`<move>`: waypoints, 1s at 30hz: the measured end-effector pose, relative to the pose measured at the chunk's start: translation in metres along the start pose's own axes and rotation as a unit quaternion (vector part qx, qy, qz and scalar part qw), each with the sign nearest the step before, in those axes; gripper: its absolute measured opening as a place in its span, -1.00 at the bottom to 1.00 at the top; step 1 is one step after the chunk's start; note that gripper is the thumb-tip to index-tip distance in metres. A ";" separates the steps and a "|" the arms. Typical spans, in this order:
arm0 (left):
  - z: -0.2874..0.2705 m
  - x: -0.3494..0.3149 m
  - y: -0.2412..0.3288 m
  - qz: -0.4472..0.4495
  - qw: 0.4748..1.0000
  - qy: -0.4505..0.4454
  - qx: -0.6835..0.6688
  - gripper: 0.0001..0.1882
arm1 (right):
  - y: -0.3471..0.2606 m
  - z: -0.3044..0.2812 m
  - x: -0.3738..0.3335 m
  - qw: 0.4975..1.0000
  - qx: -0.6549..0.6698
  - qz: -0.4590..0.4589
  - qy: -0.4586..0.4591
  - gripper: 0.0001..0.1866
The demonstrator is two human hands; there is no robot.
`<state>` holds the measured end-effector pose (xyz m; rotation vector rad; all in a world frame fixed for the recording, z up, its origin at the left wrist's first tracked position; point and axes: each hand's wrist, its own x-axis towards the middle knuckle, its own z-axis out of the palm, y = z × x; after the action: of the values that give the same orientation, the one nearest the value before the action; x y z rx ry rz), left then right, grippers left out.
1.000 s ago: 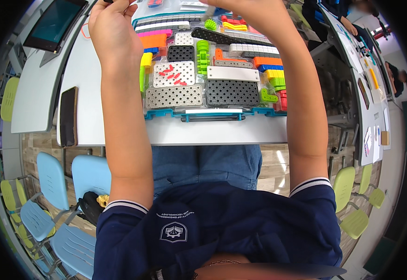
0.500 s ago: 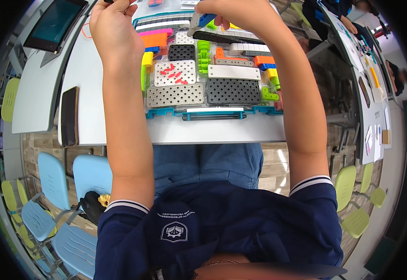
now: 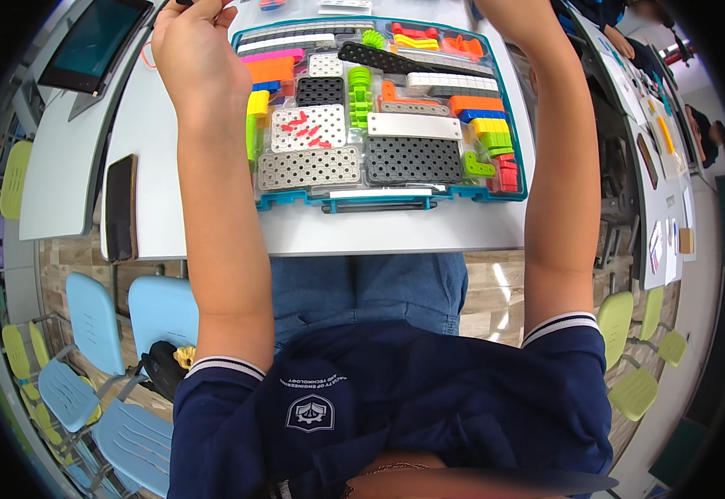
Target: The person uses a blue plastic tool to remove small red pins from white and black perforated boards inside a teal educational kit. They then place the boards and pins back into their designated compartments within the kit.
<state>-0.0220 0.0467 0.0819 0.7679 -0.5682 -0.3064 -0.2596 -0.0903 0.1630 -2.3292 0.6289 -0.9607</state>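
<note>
My left hand (image 3: 200, 54) is at the upper left, beside the far left part of a teal-edged case (image 3: 508, 183). Its fingers are closed on a small black piece (image 3: 184, 2), mostly cut off by the top edge. My right hand (image 3: 516, 15) reaches past the case's far right corner; its fingers lie outside the picture. In the case are white (image 3: 292, 116), grey (image 3: 313, 169) and dark grey perforated plates (image 3: 415, 160), and green parts (image 3: 360, 96). A long black perforated bar (image 3: 379, 58) lies slanted over them. Several small red pins (image 3: 298, 121) rest on the white plate.
A dark phone (image 3: 121, 208) lies on the white table (image 3: 396, 233) at the left. Beyond it, a screen (image 3: 96, 41) stands on another table. Blue chairs (image 3: 96, 320) are below left, green chairs (image 3: 616, 333) at the right. People sit at a table on the far right.
My right hand has moved away to the upper right, taking the blue and grey item out of view and uncovering the case's right side. My left hand has shifted slightly left.
</note>
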 end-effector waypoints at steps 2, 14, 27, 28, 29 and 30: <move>0.000 0.000 0.000 0.001 1.000 0.002 0.003 -0.90 | 0.004 0.006 -0.002 0.972 -0.202 -0.040 -0.113 -0.72; 0.001 -0.001 -0.001 -0.005 1.000 0.002 0.008 -0.90 | 0.054 0.039 -0.020 0.888 -0.348 -0.097 -0.286 -0.74; 0.002 -0.001 0.000 -0.011 1.000 -0.007 0.005 -0.91 | 0.064 0.009 -0.022 0.877 -0.362 -0.094 -0.301 -0.79; 0.002 -0.002 0.000 -0.010 1.000 -0.010 0.005 -0.91 | 0.067 0.008 -0.024 0.870 -0.379 -0.076 -0.306 -0.78; 0.002 -0.002 0.000 -0.009 1.000 -0.012 0.005 -0.91 | 0.069 0.009 -0.025 0.876 -0.372 -0.071 -0.300 -0.79; 0.002 -0.002 0.000 -0.012 1.000 -0.012 0.006 -0.91 | 0.069 0.009 -0.027 0.878 -0.370 -0.055 -0.300 -0.79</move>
<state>-0.0245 0.0463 0.0823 0.7840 -0.5847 -0.3348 -0.2848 -0.1236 0.1008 -3.1362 0.6691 0.0565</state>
